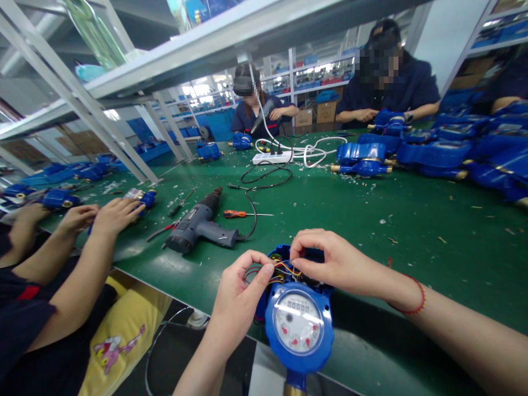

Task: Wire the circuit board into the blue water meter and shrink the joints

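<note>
Directly before me is a blue water meter [299,327] with a round dial, its housing behind the dial uncovered. Thin coloured wires [284,268] run out of that housing. My left hand [245,286] pinches wires between thumb and index finger at the housing's left side. From the right, my right hand [330,261] pinches the same bundle with thumb and fingertip. The wire ends between the fingertips are too small to make out.
A grey heat gun [198,223] and an orange screwdriver [235,214] lie beyond my left hand. Farther back are a white power strip [272,158] and blue meters [363,157]. Co-workers sit opposite; a neighbour's hands [115,214] work at the left.
</note>
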### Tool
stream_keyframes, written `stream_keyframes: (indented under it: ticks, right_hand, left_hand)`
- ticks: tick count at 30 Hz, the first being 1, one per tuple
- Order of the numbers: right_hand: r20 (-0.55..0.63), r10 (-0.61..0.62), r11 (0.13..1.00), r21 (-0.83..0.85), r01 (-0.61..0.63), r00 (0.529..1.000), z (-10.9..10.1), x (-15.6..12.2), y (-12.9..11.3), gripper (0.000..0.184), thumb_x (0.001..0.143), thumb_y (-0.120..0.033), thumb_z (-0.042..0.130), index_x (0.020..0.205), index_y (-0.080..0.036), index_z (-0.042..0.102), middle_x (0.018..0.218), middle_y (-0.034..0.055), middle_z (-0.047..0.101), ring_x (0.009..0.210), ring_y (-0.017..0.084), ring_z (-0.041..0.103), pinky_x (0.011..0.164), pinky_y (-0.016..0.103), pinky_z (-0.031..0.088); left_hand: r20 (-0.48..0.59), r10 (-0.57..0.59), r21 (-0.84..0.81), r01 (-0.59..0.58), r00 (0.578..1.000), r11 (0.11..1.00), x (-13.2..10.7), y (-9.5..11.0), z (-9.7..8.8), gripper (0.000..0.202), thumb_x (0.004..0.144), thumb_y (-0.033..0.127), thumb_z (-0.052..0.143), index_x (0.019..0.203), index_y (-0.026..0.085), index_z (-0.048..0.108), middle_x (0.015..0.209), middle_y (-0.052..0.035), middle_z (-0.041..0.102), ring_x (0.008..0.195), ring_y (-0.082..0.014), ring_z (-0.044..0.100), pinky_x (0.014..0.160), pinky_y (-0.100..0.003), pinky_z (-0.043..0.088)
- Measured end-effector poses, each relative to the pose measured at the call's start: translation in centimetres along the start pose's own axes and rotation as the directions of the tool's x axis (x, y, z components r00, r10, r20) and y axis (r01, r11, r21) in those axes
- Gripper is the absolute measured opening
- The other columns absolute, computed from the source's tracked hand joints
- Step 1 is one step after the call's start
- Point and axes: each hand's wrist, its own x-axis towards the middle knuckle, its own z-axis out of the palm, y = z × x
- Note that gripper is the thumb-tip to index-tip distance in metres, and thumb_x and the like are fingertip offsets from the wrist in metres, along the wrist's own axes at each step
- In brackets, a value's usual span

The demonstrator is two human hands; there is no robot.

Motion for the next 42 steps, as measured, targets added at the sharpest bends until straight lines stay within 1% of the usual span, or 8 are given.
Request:
stream_keyframes:
  ticks: [8,10,17,23,28,32,35,42]
  right_hand:
    - [0.017,-0.071,0.975,-0.209,0.073,0.997,0.2,-0.2,0.1,0.010,0.080,-0.009,0.055,0.073,-0.015,0.057,0.073,-0.0025,0.059,0.075,0.012,0.051,0.081,0.033,0.031]
    - [0.015,-0.064,0.978,-0.197,0.066,0.998,0.1,-0.2,-0.1,0.010,0.081,-0.009,0.055,0.072,-0.015,0.057,0.074,-0.0016,0.059,0.075,0.013,0.052,0.081,0.033,0.033]
    - [-0.002,0.050,0.998,0.041,-0.050,0.999,-0.7,0.0,-0.1,0.014,0.084,-0.010,0.049,0.081,-0.015,0.062,0.083,0.0021,0.064,0.076,0.013,0.056,0.071,0.025,0.042]
    - [0.010,0.005,1.000,-0.008,-0.005,1.000,-0.8,-0.2,0.0,0.010,0.085,-0.011,0.055,0.080,-0.013,0.063,0.082,0.0017,0.064,0.077,0.013,0.056,0.074,0.025,0.041]
    - [0.082,-0.034,0.986,-0.160,0.047,0.996,-0.4,-0.3,0.1,0.006,0.082,-0.011,0.065,0.080,-0.017,0.066,0.082,-0.0006,0.064,0.087,0.015,0.054,0.084,0.032,0.033]
    - [0.084,-0.047,0.973,-0.222,0.065,0.995,0.3,-0.3,0.5,0.004,0.082,-0.016,0.068,0.082,-0.020,0.067,0.086,-0.0013,0.064,0.092,0.017,0.051,0.088,0.036,0.027]
    - [0.066,-0.071,0.965,-0.250,0.086,0.995,0.6,-0.3,0.5,0.007,0.084,-0.016,0.066,0.078,-0.020,0.066,0.083,-0.0015,0.062,0.089,0.016,0.050,0.087,0.037,0.026]
    - [0.041,-0.093,0.977,-0.187,0.099,0.995,0.4,-0.4,-0.1,0.014,0.077,-0.003,0.059,0.069,-0.015,0.058,0.078,-0.0022,0.057,0.081,0.013,0.051,0.083,0.033,0.028]
  left_hand:
    - [-0.026,0.006,-0.059,-0.007,1.000,0.998,-0.1,0.2,0.3,0.021,0.084,0.036,0.058,0.075,0.017,0.057,0.076,-0.0011,0.059,0.072,-0.0155,0.051,0.066,-0.025,0.040]
    - [-0.033,0.006,-0.061,-0.008,0.999,0.998,-0.1,0.2,0.3,0.019,0.084,0.035,0.059,0.075,0.017,0.058,0.076,-0.0010,0.060,0.072,-0.0151,0.052,0.067,-0.024,0.040]
    - [-0.078,-0.003,-0.070,-0.002,0.997,0.998,-0.1,-0.1,0.1,0.018,0.081,0.034,0.061,0.076,0.017,0.061,0.075,-0.0006,0.063,0.071,-0.0143,0.055,0.066,-0.024,0.043]
    - [-0.090,-0.027,-0.123,0.016,0.996,0.992,-0.1,-0.3,0.0,0.017,0.080,0.033,0.064,0.078,0.017,0.063,0.076,-0.0008,0.064,0.072,-0.0147,0.058,0.067,-0.023,0.045]
    - [-0.076,0.003,-0.230,-0.021,0.997,0.973,-0.1,-0.9,-0.1,0.016,0.083,0.031,0.064,0.076,0.017,0.061,0.080,-0.0004,0.064,0.078,-0.0140,0.058,0.073,-0.022,0.044]
    - [-0.059,0.005,-0.293,-0.022,0.998,0.956,-0.2,-1.2,-0.1,0.016,0.084,0.031,0.064,0.076,0.018,0.060,0.081,0.0004,0.063,0.079,-0.0133,0.057,0.074,-0.021,0.043]
    - [-0.055,0.002,-0.301,-0.018,0.999,0.954,-0.4,-1.1,0.0,0.017,0.084,0.033,0.065,0.076,0.018,0.060,0.081,0.0004,0.062,0.079,-0.0135,0.056,0.073,-0.021,0.043]
    - [-0.096,-0.027,-0.225,0.004,0.995,0.974,-0.7,-1.3,-0.3,0.022,0.082,0.038,0.065,0.073,0.018,0.058,0.084,-0.0018,0.063,0.079,-0.0154,0.056,0.072,-0.023,0.043]
